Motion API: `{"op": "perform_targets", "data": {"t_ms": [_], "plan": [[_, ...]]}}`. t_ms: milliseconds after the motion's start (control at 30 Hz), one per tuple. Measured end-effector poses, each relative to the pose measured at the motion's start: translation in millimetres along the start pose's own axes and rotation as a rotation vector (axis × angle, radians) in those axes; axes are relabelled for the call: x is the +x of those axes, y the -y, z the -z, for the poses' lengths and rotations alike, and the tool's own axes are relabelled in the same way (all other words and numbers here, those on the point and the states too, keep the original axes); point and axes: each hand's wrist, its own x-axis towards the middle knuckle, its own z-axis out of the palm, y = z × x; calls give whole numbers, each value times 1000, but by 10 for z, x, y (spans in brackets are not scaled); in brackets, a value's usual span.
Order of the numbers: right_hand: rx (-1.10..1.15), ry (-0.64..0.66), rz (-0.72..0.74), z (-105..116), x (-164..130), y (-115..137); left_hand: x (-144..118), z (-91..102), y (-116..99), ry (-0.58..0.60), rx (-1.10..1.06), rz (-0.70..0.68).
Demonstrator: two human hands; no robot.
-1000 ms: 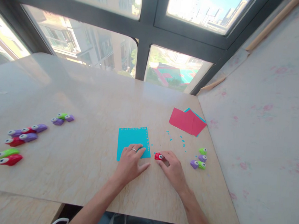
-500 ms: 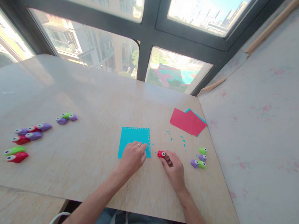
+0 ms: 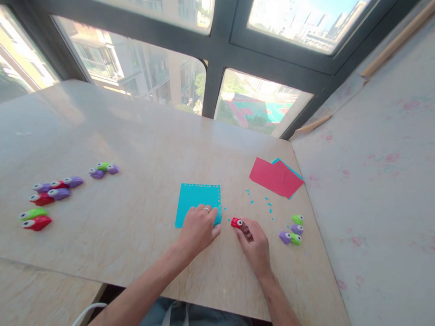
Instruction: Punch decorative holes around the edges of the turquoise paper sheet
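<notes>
A square of blue paper (image 3: 195, 197) lies on the table with small punched holes along its top and right edges. My left hand (image 3: 199, 227), a ring on one finger, rests on the paper's lower right part, fingers bent over it and thumb at the right edge. Just to the right, my right hand (image 3: 254, 241) holds a small red hole punch (image 3: 236, 222) with an eye on it between thumb and fingers. The punch is close to the paper's edge but apart from it. Tiny blue paper bits (image 3: 269, 205) are scattered beyond my right hand.
Red paper sheets (image 3: 269, 176) overlap blue ones at the back right. Several green and purple punches (image 3: 296, 229) sit near the papered wall (image 3: 395, 207). More coloured punches (image 3: 51, 195) stand in groups on the left. A window (image 3: 213, 57) borders the table's far side.
The view has shifted slightly left. My left thumb has moved out to the paper's right edge, whose lower corner now looks lifted. My right hand still holds the red punch.
</notes>
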Motion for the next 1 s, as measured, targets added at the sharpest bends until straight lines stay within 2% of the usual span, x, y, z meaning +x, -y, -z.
{"op": "perform_targets", "data": {"t_ms": [267,467,600,733,1000], "plan": [[-42,8,32,-9,3,-40,-37,-160,154,-81,-10,-101],[-59,11,57,-29,-14,-77,-106,-380,229,-354,-91,-162],[-41,20,49,-31,-12,-40,-122,-444,241,-435,-145,-244],[16,57,-38,-5,20,-6,-140,-451,251,-452,-180,-326],[159,213,-229,132,121,-108,-169,-401,248,-366,-180,-369]]}}
